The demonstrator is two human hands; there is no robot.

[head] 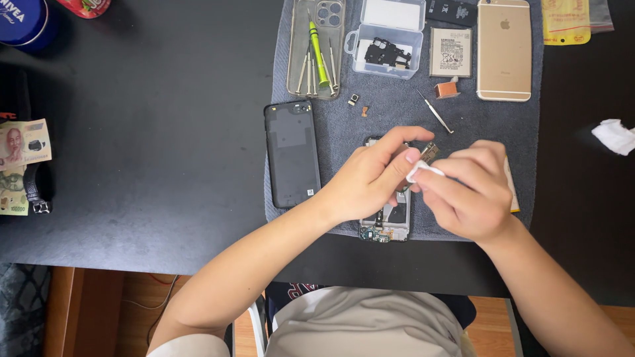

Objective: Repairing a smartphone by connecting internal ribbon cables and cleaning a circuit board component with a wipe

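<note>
Grey cloth mat (397, 106) covers the black tabletop (145, 132) beneath both hands. The left hand (370, 177) pinches a small metal phone component (430, 153) between thumb and fingers, closed on it. The right hand (466, 192), touching the left at the fingertips, is clamped on a small white wipe (421, 170) that presses against the component. Directly under the hands lies an opened phone frame (385, 225), its circuit parts showing below the left hand's wrist. Just left of the left hand lies a black back cover (291, 153). Beyond the hands, further from the person, sit a clear phone case (297, 39) holding a green screwdriver (317, 49), a clear plastic box (387, 39), a battery (450, 51) and a gold phone (504, 49) face down. A thin metal tool (435, 112) lies just beyond the right hand's fingers. Well to the right of the right hand lies a crumpled white tissue (614, 135).
</note>
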